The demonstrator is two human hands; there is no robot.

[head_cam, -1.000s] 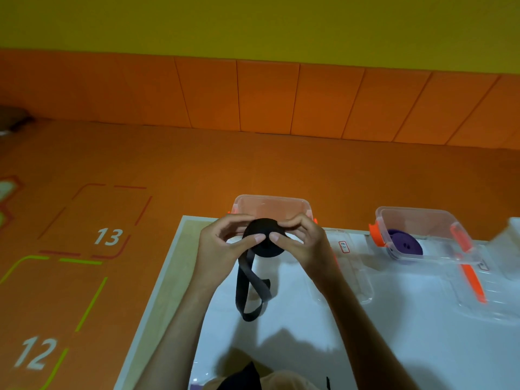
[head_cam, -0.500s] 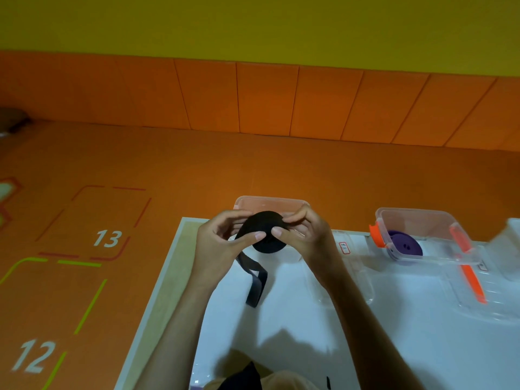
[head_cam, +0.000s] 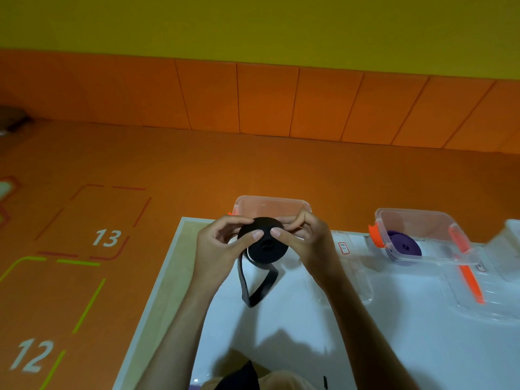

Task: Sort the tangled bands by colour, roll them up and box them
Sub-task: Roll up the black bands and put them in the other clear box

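Two colours fill the room: a yellow wall over orange panels and an orange floor marked 12 and 13. On it stands a white table. Near its far edge sit a clear box behind the hands and a second box containing a purple roll. Both the left hand and right hand grip the black band above the table, mostly rolled, its loose loop hanging

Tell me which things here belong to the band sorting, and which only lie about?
For the job: black rolled fabric band, gripped by left hand and right hand; clear plastic box behind it; purple rolled band in second clear plastic box.
Lying about: numbered orange floor mat; dark object on floor, far left.
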